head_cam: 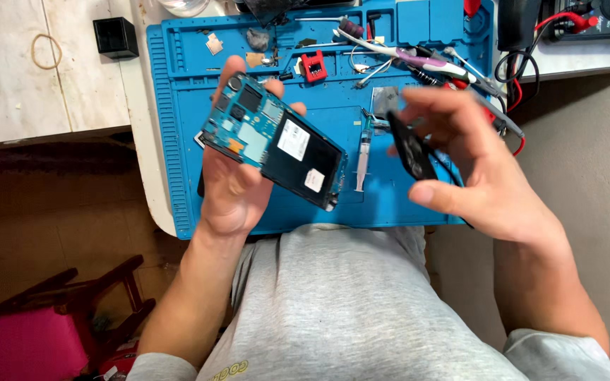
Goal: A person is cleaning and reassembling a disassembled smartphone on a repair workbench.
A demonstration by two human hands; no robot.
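Observation:
My left hand holds an opened phone with its back off: a teal circuit board at the upper end and a black battery with white labels below. It is tilted above the blue work mat. My right hand is to the right, pinching a small black oblong part between thumb and fingers, with thin black wires trailing from it. The two hands are apart, with a clear syringe lying on the mat between them.
Along the mat's far edge lie tweezers, a white and purple toothbrush, a red block, small parts and probe leads. A black cube and a rubber band sit on the white table at left. A pink stool stands lower left.

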